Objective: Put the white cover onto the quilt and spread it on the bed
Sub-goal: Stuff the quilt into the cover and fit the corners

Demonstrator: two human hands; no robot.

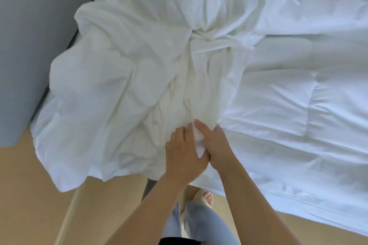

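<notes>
A crumpled white cover (143, 69) lies bunched over the left part of the bed, hanging off its near edge. The quilt (288, 105), white with stitched panels, spreads flatter on the right. My left hand (184, 153) and my right hand (216, 145) meet at the near edge of the bed. Both pinch one small fold of white cloth (199, 141) between them. I cannot tell whether that fold belongs to the cover or the quilt.
A grey wall or panel (29, 45) stands at the left of the bed. Wooden floor (39, 195) runs along the near side. My legs in light jeans (199, 225) and a slipper (205, 197) are right against the bed edge.
</notes>
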